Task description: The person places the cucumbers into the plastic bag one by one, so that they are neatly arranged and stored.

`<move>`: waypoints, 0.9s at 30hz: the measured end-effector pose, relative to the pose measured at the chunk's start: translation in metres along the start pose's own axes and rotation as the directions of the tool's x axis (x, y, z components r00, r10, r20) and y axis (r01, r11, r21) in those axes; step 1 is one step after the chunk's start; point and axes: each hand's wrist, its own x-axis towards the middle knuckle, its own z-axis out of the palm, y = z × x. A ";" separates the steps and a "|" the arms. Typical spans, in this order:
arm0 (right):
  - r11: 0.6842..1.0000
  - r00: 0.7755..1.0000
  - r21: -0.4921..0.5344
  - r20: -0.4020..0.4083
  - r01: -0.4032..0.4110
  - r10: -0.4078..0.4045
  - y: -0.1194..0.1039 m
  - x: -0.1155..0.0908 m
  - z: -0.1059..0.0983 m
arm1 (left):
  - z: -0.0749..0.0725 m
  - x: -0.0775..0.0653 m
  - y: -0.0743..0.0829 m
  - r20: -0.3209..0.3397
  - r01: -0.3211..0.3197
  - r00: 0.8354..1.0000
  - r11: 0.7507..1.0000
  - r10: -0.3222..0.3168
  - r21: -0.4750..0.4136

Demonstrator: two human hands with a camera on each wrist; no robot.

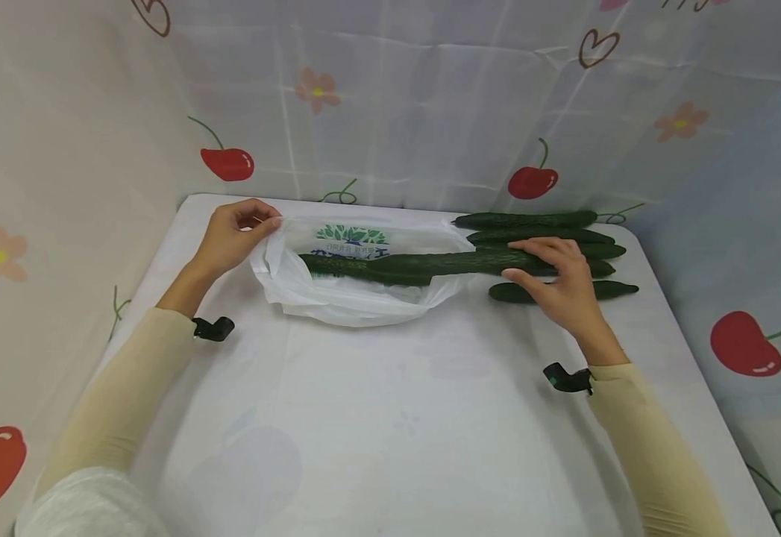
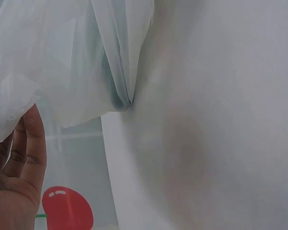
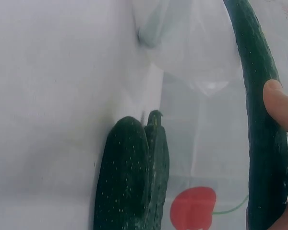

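My left hand (image 1: 236, 235) pinches the left edge of a white plastic bag (image 1: 363, 312) with green leaf print. The left wrist view shows that hand's fingers against the thin bag (image 2: 62, 62). A long dark green cucumber (image 1: 444, 263) is gripped near its right end by my right hand (image 1: 561, 280). Its left part reaches over the bag and lies along another cucumber (image 1: 330, 266) inside. In the right wrist view the thumb presses on the held cucumber (image 3: 261, 120), which is raised above other cucumbers (image 3: 122, 177).
Several more cucumbers lie at the right back of the white table (image 1: 377, 418), including a front one (image 1: 615, 289) and a rear one (image 1: 524, 220). A cloth curtain (image 1: 417, 112) with printed cherries hangs close behind the table. Small black cameras sit at both wrists.
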 end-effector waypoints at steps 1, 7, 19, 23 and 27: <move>1.000 1.000 0.000 0.001 0.002 -0.002 -0.001 0.001 0.001 | 0.000 0.000 0.000 0.001 0.001 1.000 1.000 -0.001 0.001; 1.000 1.000 0.010 -0.004 0.029 -0.029 -0.008 0.003 0.010 | 0.002 0.000 -0.001 -0.002 0.003 1.000 1.000 -0.003 0.000; 0.997 0.997 -0.043 -0.023 0.069 -0.071 -0.020 0.003 0.026 | 0.002 -0.001 -0.003 0.009 0.001 1.000 1.000 -0.001 -0.006; 0.993 0.993 -0.048 -0.036 0.109 -0.111 -0.025 0.005 0.030 | 0.002 -0.001 -0.004 0.006 0.001 1.000 1.000 -0.001 -0.002; 0.987 0.987 -0.052 -0.057 0.150 -0.153 -0.030 0.008 0.035 | 0.001 -0.002 -0.003 0.007 0.000 1.000 1.000 0.000 -0.005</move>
